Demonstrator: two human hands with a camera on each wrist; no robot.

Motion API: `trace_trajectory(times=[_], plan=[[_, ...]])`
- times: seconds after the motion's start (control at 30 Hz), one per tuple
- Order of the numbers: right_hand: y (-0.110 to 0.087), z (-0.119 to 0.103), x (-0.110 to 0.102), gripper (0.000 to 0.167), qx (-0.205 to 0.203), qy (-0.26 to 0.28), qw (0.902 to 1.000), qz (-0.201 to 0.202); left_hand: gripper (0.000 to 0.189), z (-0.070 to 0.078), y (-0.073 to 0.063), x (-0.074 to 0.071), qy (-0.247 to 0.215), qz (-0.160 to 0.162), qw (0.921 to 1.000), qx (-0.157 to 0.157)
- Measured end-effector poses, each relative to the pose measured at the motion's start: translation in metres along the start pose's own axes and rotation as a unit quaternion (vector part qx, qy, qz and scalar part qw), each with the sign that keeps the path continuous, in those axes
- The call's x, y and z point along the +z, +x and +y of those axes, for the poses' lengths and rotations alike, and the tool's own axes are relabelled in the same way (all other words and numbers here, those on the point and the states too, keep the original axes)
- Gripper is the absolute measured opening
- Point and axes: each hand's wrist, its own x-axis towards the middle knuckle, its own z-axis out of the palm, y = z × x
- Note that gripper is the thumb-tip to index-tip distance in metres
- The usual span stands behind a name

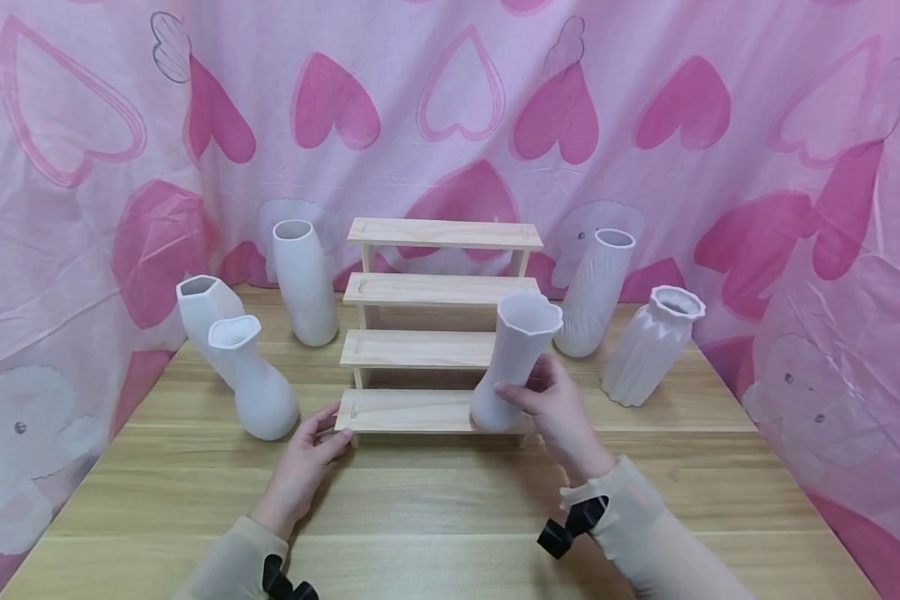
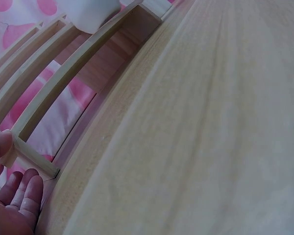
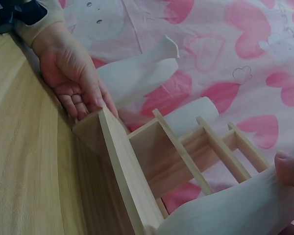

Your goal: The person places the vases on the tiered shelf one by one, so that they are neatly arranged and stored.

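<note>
A pale wooden four-step display stand (image 1: 412, 408) is in the middle of the table in the head view. My right hand (image 1: 555, 408) grips a white vase with a flared, faceted rim (image 1: 521, 333) from its right side. The vase stands tilted at the right end of the lowest step, its base right at the board. In the right wrist view its smooth body (image 3: 235, 210) fills the lower right. My left hand (image 1: 307, 458) holds the left front corner of the lowest step, thumb at the board's edge and the other fingers beside the end (image 2: 14, 196).
Left of the stand are a tall white vase (image 1: 303, 283), a faceted vase (image 1: 206, 312) and a round-bellied vase (image 1: 266, 400). To the right, a tall ribbed vase (image 1: 592, 292) and a pleated vase (image 1: 652, 346) stand on the wooden table (image 1: 420, 517). A pink heart-patterned curtain (image 1: 450, 100) hangs behind.
</note>
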Motion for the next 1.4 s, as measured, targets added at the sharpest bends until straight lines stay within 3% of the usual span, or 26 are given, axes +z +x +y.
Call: trace_trajectory(times=[0.3,1.4], plan=[[0.005,0.002,0.01,0.06,-0.009,-0.025,0.9996,-0.009,0.055,0.002,-0.002,0.0,0.003,0.0,1.0,0.002],[0.012,0.0,0.026,0.061,0.005,-0.018,0.9993,-0.032,0.054,0.003,-0.001,0.001,0.003,0.005,0.9999,0.01]])
